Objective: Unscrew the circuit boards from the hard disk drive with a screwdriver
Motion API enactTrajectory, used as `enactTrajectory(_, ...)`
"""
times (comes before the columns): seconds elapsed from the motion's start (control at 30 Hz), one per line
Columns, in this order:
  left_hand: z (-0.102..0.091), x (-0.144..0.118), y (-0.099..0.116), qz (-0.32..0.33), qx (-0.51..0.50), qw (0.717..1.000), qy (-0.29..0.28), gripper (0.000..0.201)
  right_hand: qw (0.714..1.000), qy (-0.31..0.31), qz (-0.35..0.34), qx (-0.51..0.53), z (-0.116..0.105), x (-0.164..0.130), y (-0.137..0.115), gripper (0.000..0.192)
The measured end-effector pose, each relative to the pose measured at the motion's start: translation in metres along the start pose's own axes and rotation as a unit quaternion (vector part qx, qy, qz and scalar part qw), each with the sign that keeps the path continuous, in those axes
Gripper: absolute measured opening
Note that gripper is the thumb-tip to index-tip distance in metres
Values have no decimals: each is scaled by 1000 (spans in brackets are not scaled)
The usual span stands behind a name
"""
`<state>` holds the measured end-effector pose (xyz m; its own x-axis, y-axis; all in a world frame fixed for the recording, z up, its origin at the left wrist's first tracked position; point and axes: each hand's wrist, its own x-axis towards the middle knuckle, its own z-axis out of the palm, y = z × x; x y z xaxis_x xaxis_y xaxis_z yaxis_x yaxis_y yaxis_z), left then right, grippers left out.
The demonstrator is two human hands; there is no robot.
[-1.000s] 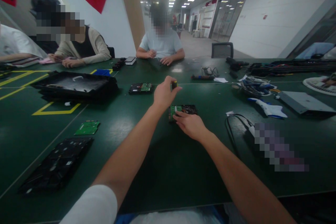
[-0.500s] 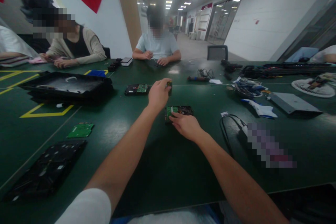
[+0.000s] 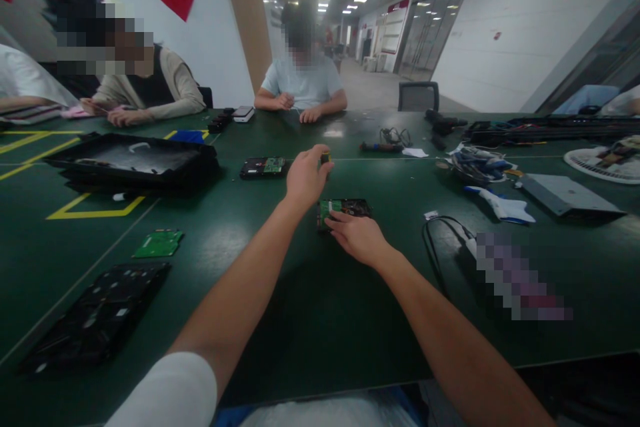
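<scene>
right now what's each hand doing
left hand: closed, pinching a small dark tool handle
right hand: open, flat on the hard drive

The left hand (image 3: 303,178) pinches a small dark tool (image 3: 325,158) above a hard drive (image 3: 344,210) lying board-up on the green table (image 3: 310,307). The right hand (image 3: 359,237) rests flat on the drive's near edge. A second drive (image 3: 263,167) lies beyond; a loose green board (image 3: 159,243) sits well to the left.

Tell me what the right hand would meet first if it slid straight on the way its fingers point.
The right hand points up-left, fingertips already on the hard drive. Past it likely comes the left hand, though that looks raised, so depth is unclear.
</scene>
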<state>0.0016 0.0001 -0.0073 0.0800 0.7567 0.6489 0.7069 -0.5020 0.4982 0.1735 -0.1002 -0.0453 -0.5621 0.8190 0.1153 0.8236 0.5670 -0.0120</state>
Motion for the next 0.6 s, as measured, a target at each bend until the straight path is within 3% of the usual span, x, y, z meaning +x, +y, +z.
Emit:
enactTrajectory(0.17, -3, 3, 0, 0, 15, 1000, 11, 31, 1000, -6, 5, 9, 1, 0, 0, 44)
enactTrajectory(0.3, -4, 6, -3, -1, 6, 1000, -12, 35, 1000, 0, 4, 14, 2, 0, 0, 45)
enactTrajectory(0.6, -7, 7, 0, -10, -130, 990, -50, 28, 1000, 5, 2, 19, 5, 0, 2, 44)
